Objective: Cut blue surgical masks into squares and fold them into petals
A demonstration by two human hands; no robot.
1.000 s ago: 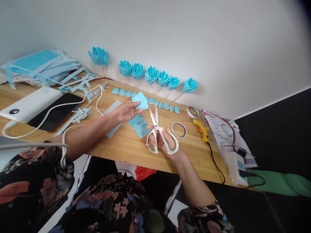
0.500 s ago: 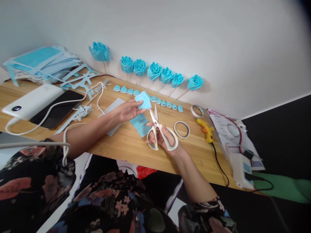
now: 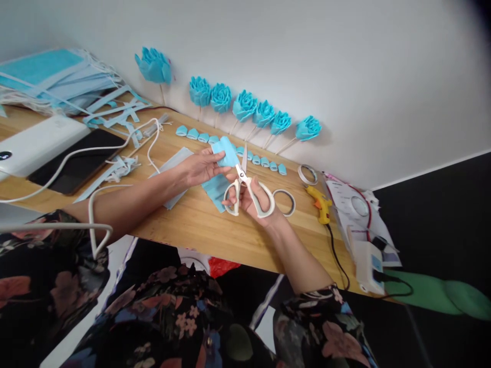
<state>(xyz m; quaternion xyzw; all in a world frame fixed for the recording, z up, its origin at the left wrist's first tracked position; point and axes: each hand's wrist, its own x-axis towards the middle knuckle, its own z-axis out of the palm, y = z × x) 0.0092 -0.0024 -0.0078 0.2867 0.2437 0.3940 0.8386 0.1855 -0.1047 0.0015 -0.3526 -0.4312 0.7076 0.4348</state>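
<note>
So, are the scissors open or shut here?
Likely open: the scissors show handle loops spread apart in the right hand, blades at the blue fabric piece in the left hand. Blade gap unclear.

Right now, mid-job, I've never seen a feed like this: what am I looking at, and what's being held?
No machine here: both bare arms are one person's, seen from a single camera worn on their head, looking down at a wooden table. The left hand pinches a small blue piece; the right hand holds white-handled scissors, blades pointing up beside that piece. On the table lie a flat blue sheet, a row of small blue petals, two tape rings, a yellow glue gun, a power bank and a heap of face masks. Blue flowers on sticks lean against the wall.
</note>
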